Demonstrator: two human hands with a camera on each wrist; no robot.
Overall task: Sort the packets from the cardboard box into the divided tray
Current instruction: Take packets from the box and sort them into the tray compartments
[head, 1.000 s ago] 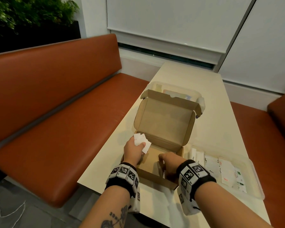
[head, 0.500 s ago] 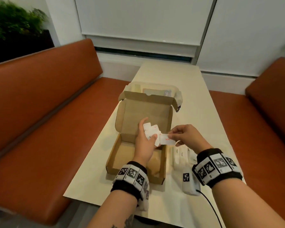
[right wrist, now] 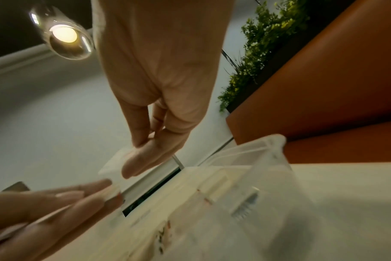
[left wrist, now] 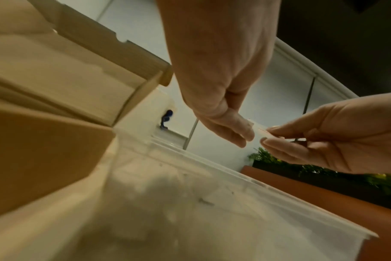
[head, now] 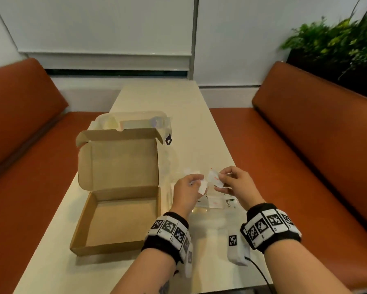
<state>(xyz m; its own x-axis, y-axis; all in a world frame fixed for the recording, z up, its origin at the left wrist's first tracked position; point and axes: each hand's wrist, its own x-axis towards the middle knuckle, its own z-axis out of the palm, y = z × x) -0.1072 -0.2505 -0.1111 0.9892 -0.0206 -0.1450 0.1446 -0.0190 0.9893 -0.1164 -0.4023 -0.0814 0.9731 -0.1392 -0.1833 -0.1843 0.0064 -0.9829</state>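
The open cardboard box (head: 116, 209) lies left of centre on the table, and the part of its floor I see is bare. To its right sits the clear divided tray (head: 199, 211) with white packets (head: 215, 203) in it. Above the tray my left hand (head: 196, 183) grips a small bunch of white packets (head: 202, 186). My right hand (head: 220, 181) pinches a single white packet with red print (head: 214, 178) just beside them. The right wrist view shows that packet (right wrist: 114, 162) under my right fingertips (right wrist: 134, 167), with the tray (right wrist: 277, 155) below. In the left wrist view, both hands meet at a packet (left wrist: 260, 130).
A clear plastic container (head: 133, 122) stands behind the box's raised lid (head: 119, 162). Orange benches (head: 305, 166) flank the narrow cream table (head: 178, 98). A plant (head: 337, 43) stands behind the right bench. A small white tagged device (head: 236, 247) on a cable lies by my right wrist.
Both hands have moved right, from over the box to above the tray. My right hand has drawn one packet away from the bunch in my left. The view has swung right.
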